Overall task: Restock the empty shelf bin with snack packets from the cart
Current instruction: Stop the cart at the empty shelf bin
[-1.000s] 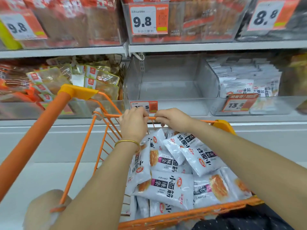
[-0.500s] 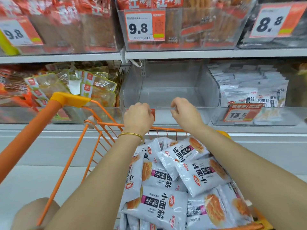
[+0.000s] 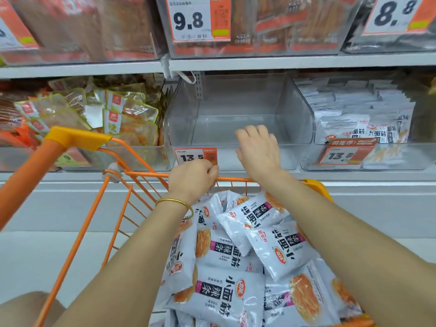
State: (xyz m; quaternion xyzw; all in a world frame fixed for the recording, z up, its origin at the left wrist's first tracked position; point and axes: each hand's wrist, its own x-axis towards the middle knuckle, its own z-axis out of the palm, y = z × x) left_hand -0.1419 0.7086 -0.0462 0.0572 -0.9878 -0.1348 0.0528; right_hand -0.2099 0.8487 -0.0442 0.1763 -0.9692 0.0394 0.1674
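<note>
Two hands reach over the orange cart: the left hand has its grip closed round the cart's front rim, and the right hand hovers before the empty clear bin, its grip loose, fingers spread, holding nothing. White snack packets lie heaped in the cart, below the bin.

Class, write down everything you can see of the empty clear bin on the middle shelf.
The empty bin is a clear, glossy plastic-looking tub with tall side walls, a rounded low front lip and a bare floor. It sits upright on the middle shelf, left of a stocked bin. A price tag reading 13.5 is on its front, left of centre. The right hand hovers open before the lip; contact cannot be told.
</note>
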